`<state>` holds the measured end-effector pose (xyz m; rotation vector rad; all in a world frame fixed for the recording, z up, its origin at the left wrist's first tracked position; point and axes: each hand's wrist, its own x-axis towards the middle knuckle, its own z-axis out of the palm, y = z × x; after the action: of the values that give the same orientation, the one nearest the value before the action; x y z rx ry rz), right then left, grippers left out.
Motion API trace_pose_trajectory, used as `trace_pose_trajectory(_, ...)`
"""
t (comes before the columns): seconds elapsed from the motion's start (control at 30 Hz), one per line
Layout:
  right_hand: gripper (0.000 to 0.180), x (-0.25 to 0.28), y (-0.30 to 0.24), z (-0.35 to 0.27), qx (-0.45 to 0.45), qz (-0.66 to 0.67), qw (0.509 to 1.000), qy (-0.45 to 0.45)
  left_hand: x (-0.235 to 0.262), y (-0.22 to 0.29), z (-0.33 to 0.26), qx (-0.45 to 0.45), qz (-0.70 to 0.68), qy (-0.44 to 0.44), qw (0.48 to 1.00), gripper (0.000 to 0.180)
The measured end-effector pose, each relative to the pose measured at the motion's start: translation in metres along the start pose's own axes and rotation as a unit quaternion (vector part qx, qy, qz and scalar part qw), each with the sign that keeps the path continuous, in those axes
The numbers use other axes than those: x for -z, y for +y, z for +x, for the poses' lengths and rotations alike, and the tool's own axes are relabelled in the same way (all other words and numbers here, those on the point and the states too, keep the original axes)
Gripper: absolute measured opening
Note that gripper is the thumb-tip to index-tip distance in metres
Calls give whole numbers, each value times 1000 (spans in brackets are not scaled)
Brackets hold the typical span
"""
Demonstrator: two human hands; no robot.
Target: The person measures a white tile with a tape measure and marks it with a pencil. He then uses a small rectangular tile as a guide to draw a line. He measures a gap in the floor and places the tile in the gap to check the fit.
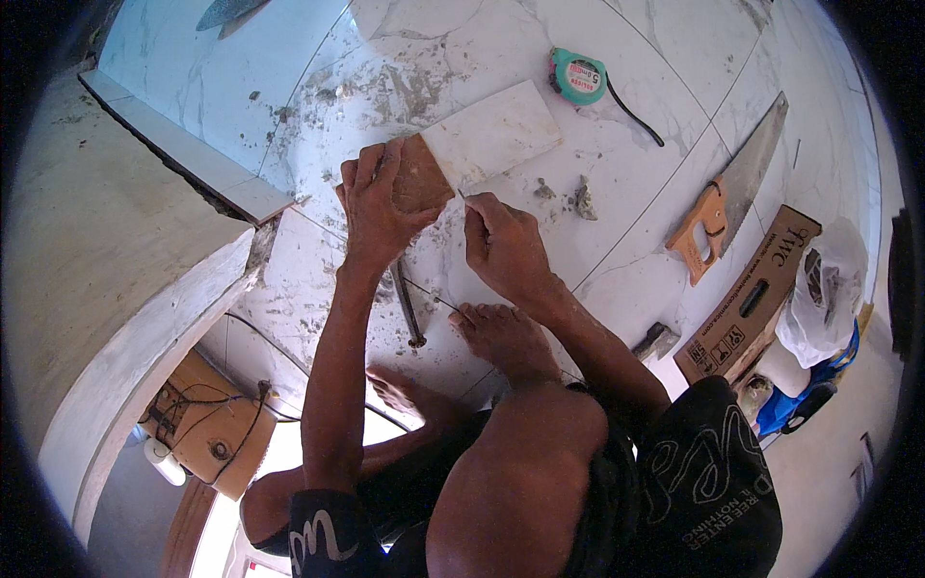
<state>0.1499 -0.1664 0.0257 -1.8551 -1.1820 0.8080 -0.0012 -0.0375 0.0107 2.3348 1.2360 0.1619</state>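
My left hand (374,197) is closed around the edge of a brown, flat, square-cornered piece (421,178), its fingers over the far side and thumb toward me. That piece lies against the left end of a pale marbled tile strip (496,133) on the floor. At the corner where they meet, my right hand (508,239) pinches a thin, pointed thing (462,194); its kind is too small to tell. Below my left hand lies a dark metal rod (406,303) with a rusty end. Crumbs of mortar (585,198) lie right of the strip.
A green tape measure (578,77) with a black strap lies beyond the strip. To the right are a handsaw (723,197), a cardboard box (747,294) and a plastic bag (822,289). A raised step edge (145,347) runs along the left. My bare foot (506,342) is close below my right hand.
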Motion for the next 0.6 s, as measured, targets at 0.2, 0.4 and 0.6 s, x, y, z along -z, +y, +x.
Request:
trace_pose_trajectory(0.2, 15, -3, 2, -5, 11, 3, 1000, 0, 1, 1, 0, 9, -7, -10, 1000, 106)
trace_pose_trajectory(0.4, 20, -8, 8, -7, 36, -4, 999, 0, 2, 2, 0, 6, -7, -6, 1000, 105)
trace_pose_trajectory(0.6, 24, -11, 14, -11, 64, -23, 998, -7, 1, 0, 1, -2, -17, -6, 1000, 105)
